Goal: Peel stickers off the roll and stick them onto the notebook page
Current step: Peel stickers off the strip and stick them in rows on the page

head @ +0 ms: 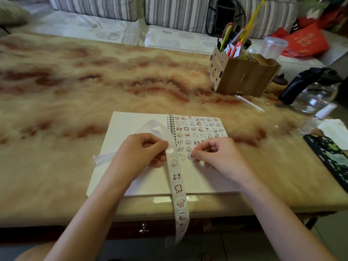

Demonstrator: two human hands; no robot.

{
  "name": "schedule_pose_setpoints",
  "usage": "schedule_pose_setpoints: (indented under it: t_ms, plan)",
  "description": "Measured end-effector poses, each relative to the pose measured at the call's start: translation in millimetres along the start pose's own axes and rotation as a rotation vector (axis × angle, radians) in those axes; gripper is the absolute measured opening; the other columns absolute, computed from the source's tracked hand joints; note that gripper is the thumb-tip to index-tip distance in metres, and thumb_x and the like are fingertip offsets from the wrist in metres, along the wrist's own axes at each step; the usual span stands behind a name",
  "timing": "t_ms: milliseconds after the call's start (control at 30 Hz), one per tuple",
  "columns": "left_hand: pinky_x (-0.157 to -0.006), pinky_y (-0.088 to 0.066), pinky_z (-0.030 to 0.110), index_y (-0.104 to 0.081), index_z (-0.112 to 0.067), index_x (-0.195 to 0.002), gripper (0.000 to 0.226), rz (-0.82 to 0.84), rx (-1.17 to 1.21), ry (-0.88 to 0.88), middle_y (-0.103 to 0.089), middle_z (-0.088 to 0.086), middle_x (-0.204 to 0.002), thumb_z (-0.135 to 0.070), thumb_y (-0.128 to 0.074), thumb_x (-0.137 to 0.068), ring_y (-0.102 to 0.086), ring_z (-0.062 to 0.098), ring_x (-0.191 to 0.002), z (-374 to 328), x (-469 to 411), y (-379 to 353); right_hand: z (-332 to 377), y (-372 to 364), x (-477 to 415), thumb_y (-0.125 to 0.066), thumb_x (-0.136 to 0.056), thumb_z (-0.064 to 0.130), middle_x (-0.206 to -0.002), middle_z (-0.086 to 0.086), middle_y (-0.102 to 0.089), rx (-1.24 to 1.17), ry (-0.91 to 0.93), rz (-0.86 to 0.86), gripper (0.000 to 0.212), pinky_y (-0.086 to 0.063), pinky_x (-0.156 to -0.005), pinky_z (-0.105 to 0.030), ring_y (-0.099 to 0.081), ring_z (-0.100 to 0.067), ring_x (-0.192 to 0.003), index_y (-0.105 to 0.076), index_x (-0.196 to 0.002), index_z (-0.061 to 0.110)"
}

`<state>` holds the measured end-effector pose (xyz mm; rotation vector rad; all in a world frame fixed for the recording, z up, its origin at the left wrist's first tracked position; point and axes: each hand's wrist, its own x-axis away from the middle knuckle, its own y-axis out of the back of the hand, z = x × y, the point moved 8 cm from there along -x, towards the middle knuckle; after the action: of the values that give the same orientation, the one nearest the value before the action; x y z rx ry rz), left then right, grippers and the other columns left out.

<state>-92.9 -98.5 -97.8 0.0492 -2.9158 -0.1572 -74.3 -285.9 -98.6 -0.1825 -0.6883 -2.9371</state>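
An open spiral notebook (203, 178) lies at the table's near edge. Rows of small cartoon stickers cover the upper part of its right page. A long sticker strip (178, 187) runs from the notebook's spine down over the table edge, and its emptied backing loops up and left across the blank left page. My left hand (143, 153) pinches the strip at its upper end. My right hand (216, 155) holds a round sticker (191, 157) with curled fingers, low against the right page beside the lowest sticker row.
A wooden organiser (243, 72) with scissors and pens stands at the back right. A glass kettle with a black handle (312, 89), a small bottle (318, 119), a tissue and a patterned phone case (329, 157) lie along the right. Striped cushions sit behind the table.
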Motion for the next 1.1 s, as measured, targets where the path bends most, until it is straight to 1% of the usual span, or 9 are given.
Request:
schedule_pose_setpoints:
  t_ms: [300, 433, 500, 600, 667, 833, 967, 1067, 1100]
  plan:
    - [-0.06, -0.057, 0.024, -0.068, 0.0, -0.079, 0.011, -0.004, -0.01, -0.006, -0.069, 0.007, -0.063, -0.007, -0.064, -0.086, -0.065, 0.008, -0.053, -1, 0, 0, -1, 0, 0, -0.073, -0.077, 0.008, -0.067, -0.004, -0.071, 0.036, 0.028, -0.036, 0.003, -0.046, -0.053, -0.022, -0.055, -0.006, -0.051, -0.073, -0.074, 0.009]
    - [-0.059, -0.057, 0.024, -0.067, -0.001, -0.078, 0.011, -0.003, -0.005, -0.004, -0.069, 0.007, -0.063, -0.007, -0.063, -0.086, -0.065, 0.008, -0.052, -1, 1, -1, -3, -1, -1, -0.073, -0.075, 0.01, -0.066, -0.004, -0.071, 0.059, 0.027, -0.065, 0.006, -0.045, -0.056, -0.028, -0.055, -0.009, -0.055, -0.072, -0.07, 0.013]
    - [-0.059, -0.057, 0.024, -0.068, -0.001, -0.078, 0.011, -0.004, -0.01, -0.004, -0.069, 0.006, -0.063, -0.007, -0.064, -0.086, -0.065, 0.008, -0.052, -2, 1, -1, -4, -2, -1, -0.074, -0.074, 0.012, -0.064, -0.002, -0.07, 0.082, 0.033, -0.078, 0.007, -0.042, -0.056, -0.028, -0.053, -0.006, -0.054, -0.071, -0.068, 0.014]
    - [-0.061, -0.057, 0.024, -0.068, -0.001, -0.079, 0.011, -0.007, -0.015, 0.0, -0.07, 0.007, -0.064, -0.008, -0.064, -0.086, -0.065, 0.008, -0.053, -1, 0, -1, -1, -2, 0, -0.075, -0.074, 0.015, -0.059, 0.007, -0.063, 0.145, 0.066, -0.099, 0.01, -0.039, -0.055, -0.021, -0.048, 0.002, -0.049, -0.069, -0.068, 0.017]
    - [-0.061, -0.058, 0.024, -0.068, -0.003, -0.078, 0.011, -0.011, -0.02, 0.001, -0.071, 0.007, -0.064, -0.009, -0.064, -0.086, -0.065, 0.009, -0.054, 0, 0, 0, -1, -1, 0, -0.078, -0.074, 0.018, -0.058, 0.009, -0.058, 0.185, 0.088, -0.109, 0.011, -0.038, -0.056, -0.022, -0.046, 0.0, -0.05, -0.068, -0.069, 0.019]
    - [-0.061, -0.058, 0.023, -0.068, -0.005, -0.076, 0.012, -0.014, -0.038, 0.005, -0.07, 0.007, -0.065, -0.009, -0.065, -0.086, -0.065, 0.009, -0.054, 1, -1, 0, -6, 4, -6, -0.081, -0.072, 0.018, -0.06, 0.001, -0.057, 0.107, 0.077, -0.084, 0.024, -0.037, -0.059, -0.024, -0.048, -0.006, -0.051, -0.059, -0.082, 0.021]
    - [-0.06, -0.058, 0.022, -0.068, -0.006, -0.074, 0.012, -0.015, -0.039, 0.001, -0.07, 0.006, -0.063, -0.009, -0.065, -0.085, -0.065, 0.009, -0.054, 1, -1, 0, -9, 5, -10, -0.075, -0.078, 0.013, -0.059, 0.005, -0.055, 0.133, 0.088, -0.091, 0.017, -0.035, -0.059, -0.023, -0.045, 0.0, -0.047, -0.061, -0.076, 0.021]
    - [-0.059, -0.057, 0.022, -0.068, -0.004, -0.076, 0.011, -0.016, -0.037, 0.0, -0.07, 0.006, -0.063, -0.009, -0.065, -0.086, -0.065, 0.009, -0.054, 1, 0, 0, -8, 6, -9, -0.078, -0.076, 0.019, -0.059, 0.005, -0.055, 0.082, 0.074, -0.066, 0.016, -0.039, -0.058, -0.025, -0.047, -0.001, -0.048, -0.062, -0.08, 0.019]
    - [-0.058, -0.057, 0.022, -0.068, -0.003, -0.077, 0.011, -0.016, -0.036, 0.0, -0.07, 0.006, -0.063, -0.009, -0.065, -0.086, -0.065, 0.008, -0.053, 1, 0, 0, -8, 5, -8, -0.08, -0.073, 0.023, -0.059, 0.005, -0.055, 0.066, 0.061, -0.057, 0.02, -0.04, -0.058, -0.026, -0.048, -0.003, -0.049, -0.062, -0.082, 0.018]
